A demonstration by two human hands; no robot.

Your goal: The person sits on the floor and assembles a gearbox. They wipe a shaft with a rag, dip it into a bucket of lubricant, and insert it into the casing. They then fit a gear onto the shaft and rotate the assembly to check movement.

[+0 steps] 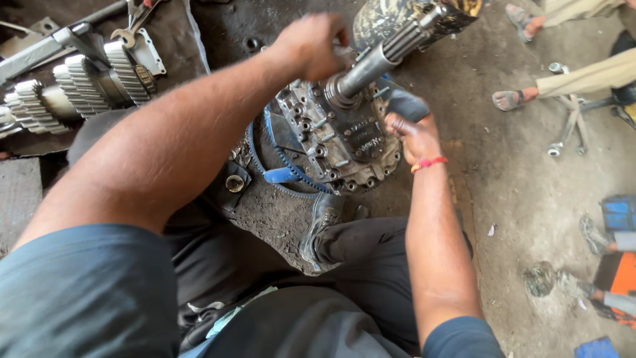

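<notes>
Head view: hands [311, 46] on greasy splined shaft [377, 59]

1. The left hand [311, 45] is curled tight on top of the gearbox [338, 136].
2. Just past its fingers sticks out a shiny metal shaft [374, 63].
3. The right hand [411, 136] (red thread at the wrist) presses a dark cloth [404, 104] against the gearbox.
4. Far left of the fingers lie gears [79, 83].

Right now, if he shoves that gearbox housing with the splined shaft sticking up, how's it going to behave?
Probably heavy: the gearbox housing looks like thick cast metal studded with bolts. It may tip rather than slide, since the long splined shaft rises well above it and it sits partly on a toothed ring. Likely slippery too; the surfaces look oily. The left hand is at the shaft's base.
</notes>
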